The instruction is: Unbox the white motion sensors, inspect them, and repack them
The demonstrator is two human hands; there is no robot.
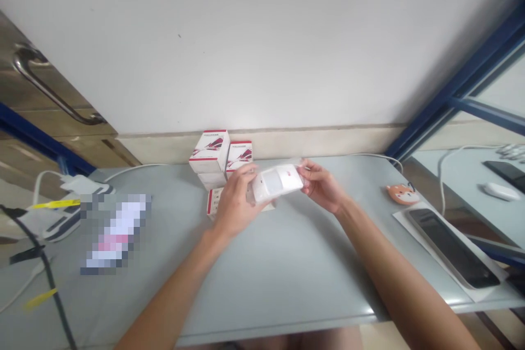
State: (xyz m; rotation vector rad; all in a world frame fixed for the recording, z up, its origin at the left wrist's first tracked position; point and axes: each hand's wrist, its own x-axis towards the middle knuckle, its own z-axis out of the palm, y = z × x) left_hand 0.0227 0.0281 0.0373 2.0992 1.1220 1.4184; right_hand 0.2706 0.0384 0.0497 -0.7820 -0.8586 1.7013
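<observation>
Bare forearms (394,262) reach over a grey table (287,279). Half curled, the left hand (235,199) grips one end of a white device (279,181), raised above the table in clear wrap (303,168), which the right hand (322,186) pinches between closed fingertips. White-and-red boxes (210,150) stand near the left hand.

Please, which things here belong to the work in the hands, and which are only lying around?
In the work:
- white device in clear wrapping
- left hand, right hand
- red and white boxes, probably

Lying around:
- orange animal-face item
- dark tablet-like device
- white cable
- yellow tag
</observation>
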